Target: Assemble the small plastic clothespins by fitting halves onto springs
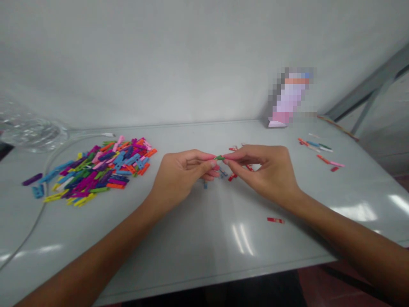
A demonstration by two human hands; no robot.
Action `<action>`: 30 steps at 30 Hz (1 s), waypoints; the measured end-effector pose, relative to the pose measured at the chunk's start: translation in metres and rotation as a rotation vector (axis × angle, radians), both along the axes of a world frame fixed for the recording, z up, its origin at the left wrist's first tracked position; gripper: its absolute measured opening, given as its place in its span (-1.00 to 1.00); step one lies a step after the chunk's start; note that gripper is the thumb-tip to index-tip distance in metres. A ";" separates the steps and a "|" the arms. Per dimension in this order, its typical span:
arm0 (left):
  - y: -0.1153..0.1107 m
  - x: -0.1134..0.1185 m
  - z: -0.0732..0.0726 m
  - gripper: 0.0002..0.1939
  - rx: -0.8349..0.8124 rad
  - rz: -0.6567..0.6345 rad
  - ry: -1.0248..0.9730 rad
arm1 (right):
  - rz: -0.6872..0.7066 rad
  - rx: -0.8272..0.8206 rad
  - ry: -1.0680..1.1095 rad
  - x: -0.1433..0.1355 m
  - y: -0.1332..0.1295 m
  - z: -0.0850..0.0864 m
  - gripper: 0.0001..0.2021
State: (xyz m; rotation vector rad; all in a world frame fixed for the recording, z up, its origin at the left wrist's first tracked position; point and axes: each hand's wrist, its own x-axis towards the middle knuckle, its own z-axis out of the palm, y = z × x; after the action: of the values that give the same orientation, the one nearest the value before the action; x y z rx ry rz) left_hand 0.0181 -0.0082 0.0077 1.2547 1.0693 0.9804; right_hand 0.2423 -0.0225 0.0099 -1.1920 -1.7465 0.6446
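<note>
Between the fingertips of both hands is a small green clothespin (220, 157), held over the middle of the table. My left hand (182, 170) pinches its left end, and my right hand (263, 168) pinches its right end. Parts of the clothespin are covered by the fingers. Below and behind the hands lie several small red pieces (232, 176) and blue pieces (223, 171), partly hidden. One red piece (275, 220) lies alone, nearer the front edge.
A heap of many-coloured clothespins (96, 170) spreads over the left of the table, beside a white cable (44, 192) and clear plastic (32, 128). Several loose clothespin pieces (322, 159) lie at right. A blurred pink-and-white packet (289, 100) leans on the wall.
</note>
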 end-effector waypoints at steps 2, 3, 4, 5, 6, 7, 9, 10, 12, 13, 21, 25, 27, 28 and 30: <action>-0.001 0.000 0.000 -0.81 0.009 0.008 0.015 | -0.004 0.023 -0.029 0.000 -0.002 0.000 -0.94; -0.002 0.000 -0.001 -0.81 0.017 0.010 0.025 | -0.002 0.026 -0.039 0.001 -0.002 0.000 -0.93; -0.002 0.000 -0.001 -0.82 0.027 0.009 0.037 | 0.001 0.024 -0.042 0.001 -0.002 0.000 -0.93; -0.002 0.000 -0.001 -0.83 0.039 0.006 0.048 | 0.007 0.012 -0.040 0.002 -0.001 -0.001 -0.93; -0.002 -0.001 -0.001 -0.84 0.052 0.004 0.058 | 0.017 -0.011 -0.030 0.002 0.000 -0.001 -0.92; -0.002 -0.001 -0.001 -0.86 0.062 0.001 0.063 | 0.029 -0.046 -0.009 0.003 0.001 -0.001 -0.91; -0.002 -0.002 0.000 -0.88 0.075 -0.006 0.063 | 0.070 -0.134 0.063 0.005 0.005 0.000 -0.88; -0.002 -0.002 0.000 -0.89 0.074 -0.015 0.059 | 0.098 -0.178 0.105 0.006 0.007 0.000 -0.86; -0.002 -0.001 0.001 -0.89 0.063 -0.032 0.046 | 0.151 -0.238 0.178 0.007 0.010 0.000 -0.80; -0.002 -0.001 0.001 -0.88 0.056 -0.037 0.041 | 0.171 -0.256 0.203 0.007 0.011 0.001 -0.77; 0.000 -0.001 -0.003 -0.83 0.022 -0.061 0.011 | 0.253 -0.364 0.264 0.010 0.016 0.003 -0.65; 0.000 -0.003 -0.006 -0.82 0.004 -0.095 -0.016 | 0.278 -0.406 0.276 0.010 0.017 0.003 -0.63; 0.001 -0.004 -0.007 -0.79 -0.007 -0.101 -0.034 | 0.269 -0.392 0.277 0.009 0.017 0.002 -0.64; 0.002 -0.005 -0.008 -0.78 -0.013 -0.102 -0.044 | 0.264 -0.383 0.281 0.008 0.017 0.001 -0.66; 0.002 -0.005 -0.009 -0.77 -0.027 -0.106 -0.063 | 0.259 -0.381 0.298 0.007 0.016 -0.001 -0.68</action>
State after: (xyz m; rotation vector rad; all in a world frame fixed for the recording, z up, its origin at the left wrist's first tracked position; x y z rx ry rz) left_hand 0.0133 -0.0059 -0.0016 1.2374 0.9546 0.9159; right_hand 0.2494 -0.0063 0.0089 -1.0549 -1.5751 1.2880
